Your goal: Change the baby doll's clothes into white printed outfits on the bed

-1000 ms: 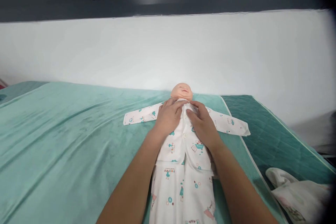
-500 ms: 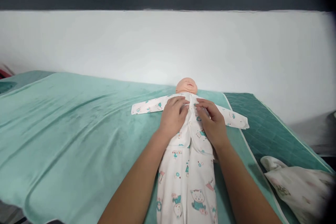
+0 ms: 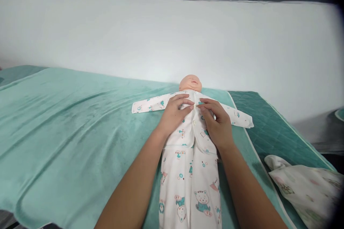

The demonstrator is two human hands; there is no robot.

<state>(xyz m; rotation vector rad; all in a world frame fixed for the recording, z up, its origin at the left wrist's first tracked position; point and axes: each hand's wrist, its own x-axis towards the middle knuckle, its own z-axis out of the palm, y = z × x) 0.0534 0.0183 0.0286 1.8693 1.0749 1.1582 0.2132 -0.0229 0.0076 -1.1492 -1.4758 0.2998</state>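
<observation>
A doll (image 3: 190, 82) lies on its back, dressed in a white printed top (image 3: 174, 136) with sleeves spread to both sides. White printed trousers (image 3: 203, 186) stretch below the top toward me. On the doll's chest, my left hand (image 3: 176, 113) pinches the left front edge of the top between thumb and fingers. My right hand (image 3: 216, 120) faces it, thumb and fingertips closed on the opposite front edge. The fingertips of both hands nearly meet at the front opening, near a small button. Another button (image 3: 194, 122) shows just below.
A light green blanket (image 3: 80, 143) with soft folds lies under the doll. Darker green quilted cloth (image 3: 266, 125) is at the right, with a crumpled white printed cloth (image 3: 303, 186) on it. Behind stands a white wall (image 3: 161, 39).
The view has tilted down slightly. My left fingers have closed in on the front opening, and the fingertips of both hands are nearer each other.
</observation>
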